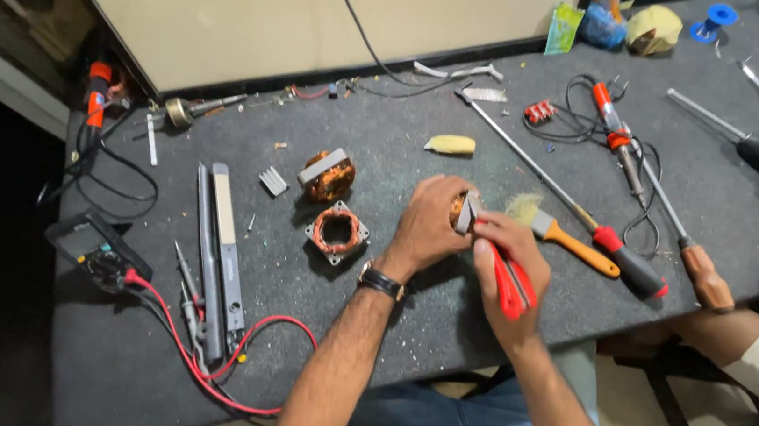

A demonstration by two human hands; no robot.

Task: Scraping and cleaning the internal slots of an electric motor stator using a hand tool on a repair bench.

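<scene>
Near the bench's (442, 332) front edge, we cup the small wound motor part (463, 210) in our curled left hand (425, 227) so it stays steady while our right hand (510, 269), fisted around red-handled pliers (511, 283), works at it.

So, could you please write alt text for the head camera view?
A left hand holds a small copper-wound motor part while the right hand works on it with red-handled pliers, above a dark grey workbench strewn with tools.
</scene>
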